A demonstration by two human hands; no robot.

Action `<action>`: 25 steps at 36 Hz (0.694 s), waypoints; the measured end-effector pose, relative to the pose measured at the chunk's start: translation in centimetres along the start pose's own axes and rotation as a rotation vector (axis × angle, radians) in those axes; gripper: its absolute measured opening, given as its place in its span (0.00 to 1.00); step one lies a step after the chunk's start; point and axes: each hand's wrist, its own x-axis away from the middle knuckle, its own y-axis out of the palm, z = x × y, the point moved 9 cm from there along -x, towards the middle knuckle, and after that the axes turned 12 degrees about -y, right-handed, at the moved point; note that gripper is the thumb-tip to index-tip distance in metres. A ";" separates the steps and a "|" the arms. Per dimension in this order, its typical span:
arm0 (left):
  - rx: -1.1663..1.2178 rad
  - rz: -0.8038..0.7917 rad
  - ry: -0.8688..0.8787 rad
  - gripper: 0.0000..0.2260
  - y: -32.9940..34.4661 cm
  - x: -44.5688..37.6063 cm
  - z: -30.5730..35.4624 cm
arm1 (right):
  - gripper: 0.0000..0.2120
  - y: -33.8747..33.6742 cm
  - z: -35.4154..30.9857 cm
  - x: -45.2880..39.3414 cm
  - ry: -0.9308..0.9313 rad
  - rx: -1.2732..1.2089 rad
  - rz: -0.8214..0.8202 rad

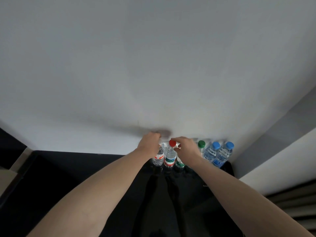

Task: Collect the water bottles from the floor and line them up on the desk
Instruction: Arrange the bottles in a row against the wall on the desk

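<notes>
A person's two bare forearms reach forward over a black desk (85, 168) that stands against a plain white wall (153, 65). A row of clear plastic water bottles stands upright along the desk's far edge, close to the wall.

The left hand (150, 142) curls over the top of the leftmost bottle (159, 156), which has a red and white label. The hand hides the cap, so the grip looks closed on that bottle's neck.

Just right of it stands the red-capped bottle (169, 156), with a label banded in green, white and red. The right hand (186, 147) hovers at this bottle's cap, fingers loosely bent, thumb and forefinger near the cap; whether they actually pinch it cannot be told.

A bottle with a green label (179, 164) shows partly under the right wrist. Further right stands a green-capped bottle (201, 145), mostly hidden by the hand. Last in the row are two blue-capped bottles (216, 154), side by side and touching, near the desk's right corner.

A grey shadow of the arms falls on the wall above the hands. At the far right, dark slatted strips (294, 202) show below the wall.
</notes>
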 end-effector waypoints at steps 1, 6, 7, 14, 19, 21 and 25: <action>-0.003 0.016 0.011 0.16 -0.3 0.4 0.0 | 0.20 0.0 -0.2 0.4 -0.004 -0.005 -0.001; -0.012 0.029 0.088 0.24 -1.2 4.1 0.2 | 0.26 0.2 -1.2 3.1 -0.002 -0.087 0.011; -0.007 0.017 0.100 0.24 -1.4 5.2 0.0 | 0.28 0.3 -1.6 3.8 -0.007 -0.103 0.013; 0.096 0.032 0.111 0.21 -3.1 15.7 -4.6 | 0.28 2.9 -3.8 10.0 0.023 -0.151 -0.133; 0.124 0.005 -0.016 0.18 -3.2 24.4 -11.2 | 0.31 5.5 -6.7 14.7 0.014 -0.172 -0.258; 0.135 -0.014 -0.067 0.18 -2.9 27.8 -13.6 | 0.31 6.5 -8.2 16.3 0.010 -0.192 -0.284; 0.198 -0.007 -0.182 0.18 -3.8 33.4 -18.6 | 0.31 9.0 -12.3 18.9 -0.043 -0.220 -0.354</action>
